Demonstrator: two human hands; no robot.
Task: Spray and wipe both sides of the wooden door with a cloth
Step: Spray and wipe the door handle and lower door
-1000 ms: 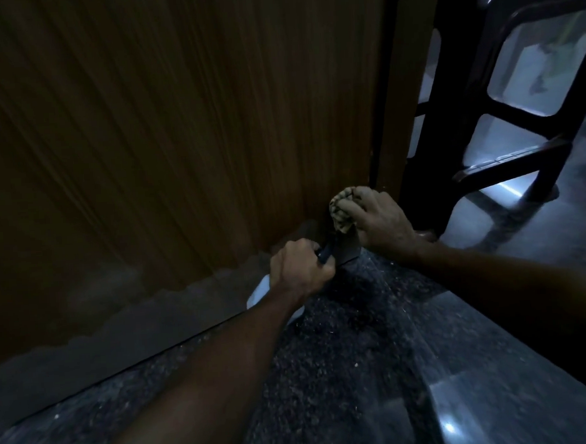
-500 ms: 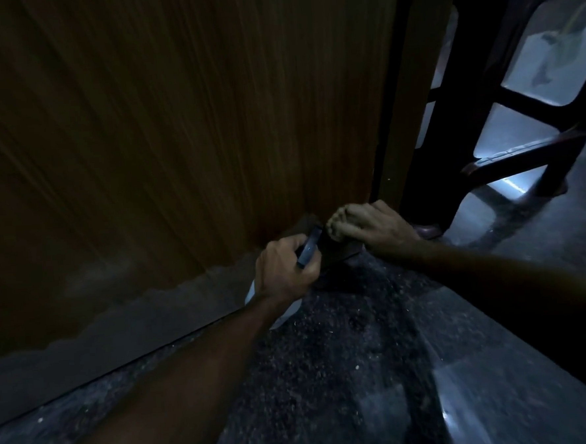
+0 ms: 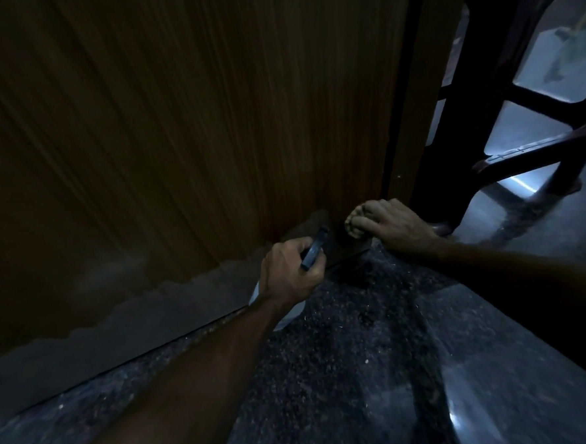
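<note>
Since the earlier frame the right hand [image 3: 393, 226] has dropped from a little way up the door edge to the bottom corner, and the left hand [image 3: 289, 273] has turned so the dark nozzle of the spray bottle [image 3: 315, 251] now tilts up toward that corner. Nearest the camera, the left forearm runs across the dark speckled floor [image 3: 345, 373] to the left hand, whose fingers [image 3: 308, 272] are wrapped tight round the bottle's dark head; a pale part of the bottle body shows below the wrist, just above the floor. Just beyond, the right hand's fingers [image 3: 370, 222] are curled over a bunched cloth [image 3: 355, 223], pressing it against the lowest strip of the wooden door [image 3: 210, 124], close beside its free edge. The cloth lies under and in front of the fingertips, between them and the wood; the nozzle is near the cloth but apart from it. The bottom band of the door reads grey and worn, with a ragged upper border. Risks, as judged: the knuckles sit near the gap between the door edge and the frame [image 3: 414, 94], so a swing of the door could pinch them; spray fired at this range could wet the right hand or run onto the polished floor and leave it slippery; the light is poor, so missed patches are likely. Farther off, a dark chair [image 3: 537, 152] stands close behind the door.
</note>
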